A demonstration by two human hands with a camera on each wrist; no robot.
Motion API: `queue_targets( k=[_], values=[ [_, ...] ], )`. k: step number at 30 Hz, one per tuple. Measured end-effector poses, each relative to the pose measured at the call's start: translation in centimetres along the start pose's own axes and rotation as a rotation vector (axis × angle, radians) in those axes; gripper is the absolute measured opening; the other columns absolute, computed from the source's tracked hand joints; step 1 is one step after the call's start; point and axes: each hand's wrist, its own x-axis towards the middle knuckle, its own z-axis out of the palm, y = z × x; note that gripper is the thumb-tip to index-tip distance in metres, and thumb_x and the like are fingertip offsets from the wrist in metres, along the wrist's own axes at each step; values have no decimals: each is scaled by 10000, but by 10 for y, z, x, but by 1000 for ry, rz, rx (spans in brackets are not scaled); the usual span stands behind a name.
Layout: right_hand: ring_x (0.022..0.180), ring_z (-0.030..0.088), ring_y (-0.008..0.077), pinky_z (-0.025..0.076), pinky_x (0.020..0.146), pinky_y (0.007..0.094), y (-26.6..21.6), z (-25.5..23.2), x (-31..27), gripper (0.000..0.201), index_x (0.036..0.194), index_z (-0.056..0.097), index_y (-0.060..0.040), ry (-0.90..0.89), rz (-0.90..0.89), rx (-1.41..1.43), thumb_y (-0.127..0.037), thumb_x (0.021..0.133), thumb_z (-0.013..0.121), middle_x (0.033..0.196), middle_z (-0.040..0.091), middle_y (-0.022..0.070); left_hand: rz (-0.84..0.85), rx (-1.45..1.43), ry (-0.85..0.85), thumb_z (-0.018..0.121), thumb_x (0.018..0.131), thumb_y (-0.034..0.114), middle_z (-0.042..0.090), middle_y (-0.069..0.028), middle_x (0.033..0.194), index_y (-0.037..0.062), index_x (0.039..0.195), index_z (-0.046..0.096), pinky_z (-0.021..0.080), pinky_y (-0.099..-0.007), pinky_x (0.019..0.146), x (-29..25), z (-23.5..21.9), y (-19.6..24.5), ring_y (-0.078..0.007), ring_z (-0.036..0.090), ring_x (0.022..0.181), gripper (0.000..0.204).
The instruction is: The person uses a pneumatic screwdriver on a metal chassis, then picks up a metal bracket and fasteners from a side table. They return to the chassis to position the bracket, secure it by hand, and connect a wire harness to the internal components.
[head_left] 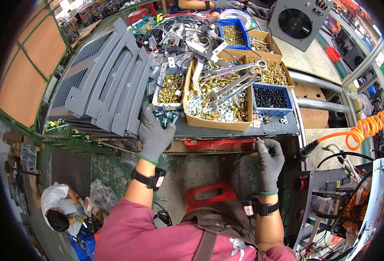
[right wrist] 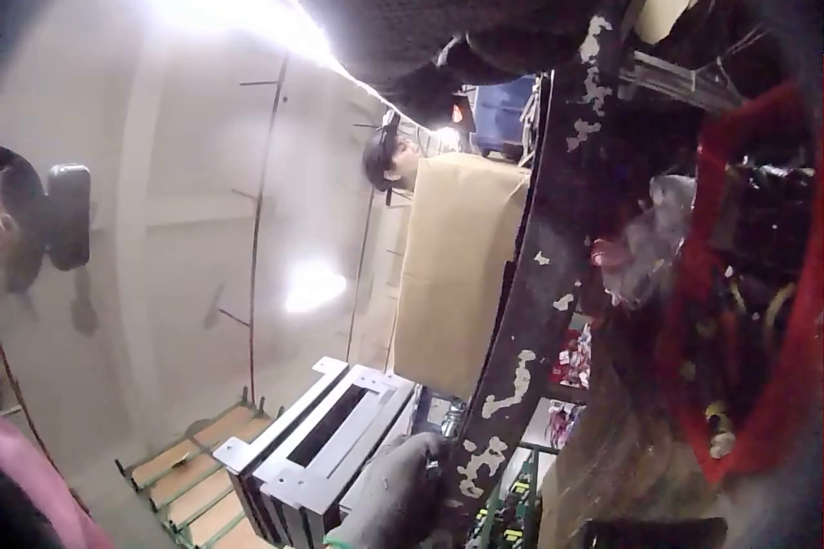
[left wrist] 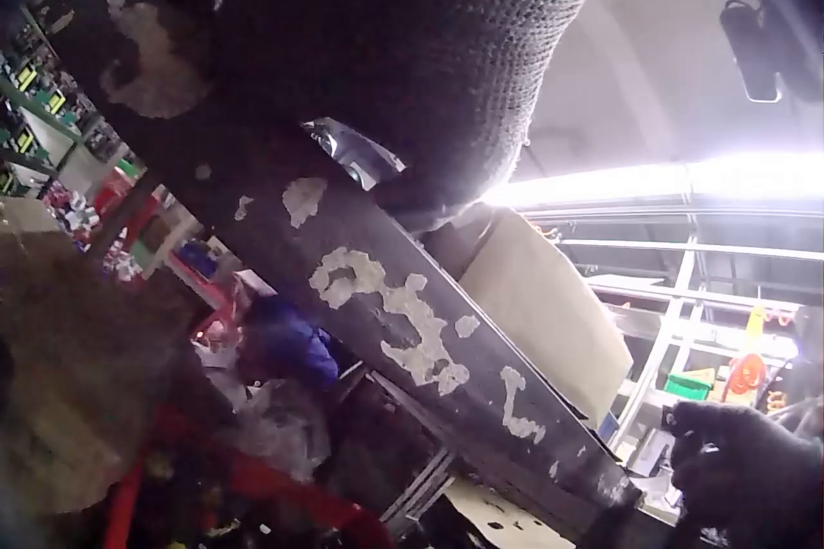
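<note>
My left hand (head_left: 155, 135), in a grey glove with a green cuff, is at the bench's front edge beside a small pile of dark bolts (head_left: 168, 116). Its thumb and fingers stand apart, and in the left wrist view some shiny bolts (left wrist: 354, 153) show beneath the palm. My right hand (head_left: 270, 163), gloved the same way, is in front of the bench edge with its fingers curled. Thumb and forefinger pinch a small light-coloured piece, too small to identify. Nearest the left hand stand grey sheet-metal panels (head_left: 126, 87).
An open carton (head_left: 218, 125) of brass screws and nuts carries several wrenches (head_left: 237, 87). Blue bins hold black screws (head_left: 270, 98) and brass screws (head_left: 232, 35). An orange coiled hose (head_left: 366, 126) hangs right. A red stool (head_left: 211, 195) is below; another person (head_left: 59, 204) crouches at left.
</note>
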Motion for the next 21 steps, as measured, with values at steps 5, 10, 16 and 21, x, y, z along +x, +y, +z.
queue_targets(
  k=[5, 10, 16, 21],
  values=[
    [746, 494, 43, 417, 692, 205, 7, -4, -5, 119, 922, 632, -22, -2, -44, -44, -81, 852, 710, 825, 595, -34, -28, -67, -100, 698, 751, 192, 522, -214, 1225, 24, 1268, 383, 415, -468, 969, -10, -3, -2, -404, 523, 1136, 628],
    [733, 485, 42, 410, 674, 206, -4, -6, -16, 125, 921, 628, -26, -19, -61, -11, -82, 851, 715, 805, 589, -38, 163, 38, 33, 737, 765, 259, 504, -190, 1250, 42, 1240, 466, 417, -476, 960, -27, -14, 14, -393, 487, 1163, 588],
    [743, 506, 48, 412, 687, 205, -4, -15, -18, 112, 921, 621, -26, -13, 24, 80, -68, 858, 703, 809, 597, -28, 40, 60, -81, 762, 752, 228, 581, -145, 1108, 57, 1170, 578, 471, -422, 877, -23, -24, 14, -315, 571, 992, 488],
    [742, 521, 57, 422, 696, 212, 1, -13, -16, 100, 930, 617, -17, -31, -7, 60, -52, 866, 687, 824, 606, -12, -171, -219, -146, 753, 752, 119, 595, -118, 990, 31, 1140, 595, 507, -329, 691, -12, -21, 17, -194, 613, 752, 429]
  ],
)
